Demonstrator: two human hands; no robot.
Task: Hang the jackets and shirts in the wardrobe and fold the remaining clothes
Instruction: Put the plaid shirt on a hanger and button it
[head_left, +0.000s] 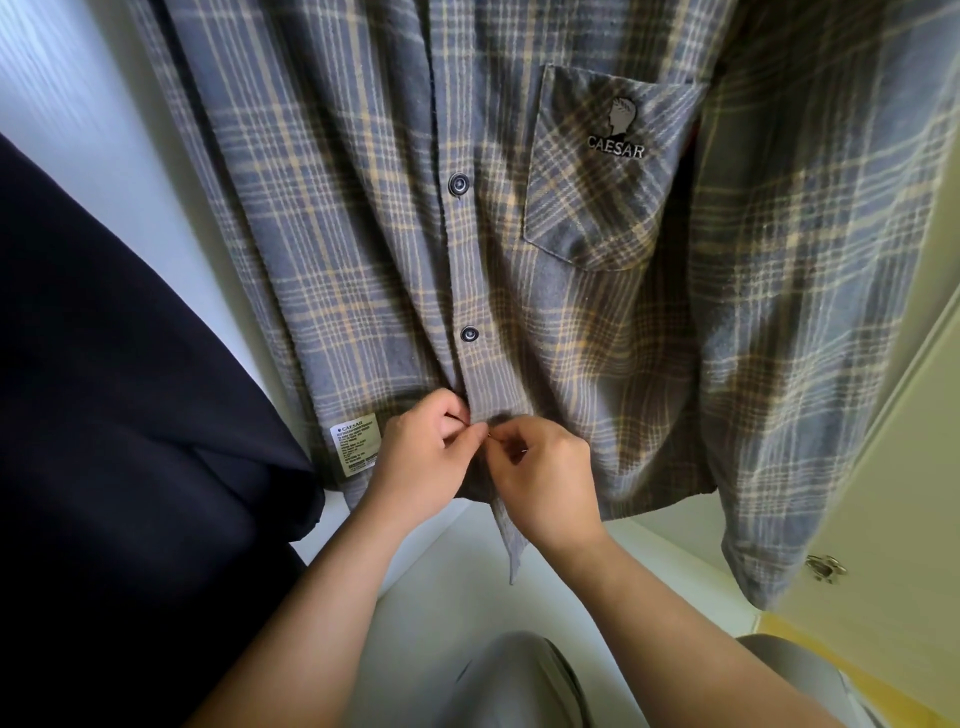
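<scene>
While the plaid shirt (363, 234) hangs inside the wardrobe, filling the view from 10 to 3 o'clock, both hands work at its front placket just above the hem, slightly below centre.

- Left hand (423, 457): thumb and curled fingers pinch one placket edge.
- Right hand (545, 478): pinches the facing edge; the fingertips of both hands meet.
- Whether a button lies between them: hidden.
- Upper button (458, 184) and lower button (469, 334), at 12 o'clock of the hands, appear done up.
- Sewn label (356, 449) sits just at 9 o'clock of the left hand.
- Dark garment (130, 415) hangs at 9 o'clock, close beside the shirt.

Judged step: fastening the lowest button on a shirt already hung. The next move likely calls for easing the button through its hole, with both edges held taut since the hanging cloth has no backing.
</scene>
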